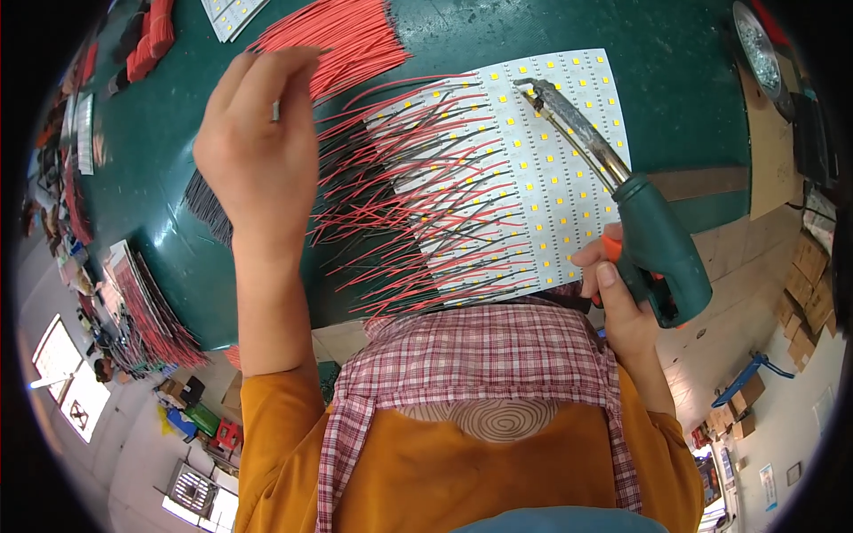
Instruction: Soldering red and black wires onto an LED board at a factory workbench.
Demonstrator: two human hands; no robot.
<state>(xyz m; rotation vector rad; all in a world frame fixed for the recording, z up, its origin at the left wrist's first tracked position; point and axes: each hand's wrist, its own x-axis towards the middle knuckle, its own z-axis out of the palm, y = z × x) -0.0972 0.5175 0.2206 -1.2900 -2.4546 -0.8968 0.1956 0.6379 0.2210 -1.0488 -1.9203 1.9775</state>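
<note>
The right hand (626,311) is closed around the handle of a green soldering gun (665,249), with fingers near its orange trigger. The metal tip of the gun points far and to the left, above a white sheet (541,191) with rows of small yellow squares. The left hand (258,129) is raised on the left side, its fingers bent and their ends near a bundle of red wires (360,44); I cannot tell if it holds a wire. Many red and black wires (355,200) lie across the left part of the sheet, on the green counter (684,107). Farther out, black wires (210,211) lie partly behind the left forearm, and a round metal dish (757,49) is at the far right.
</note>
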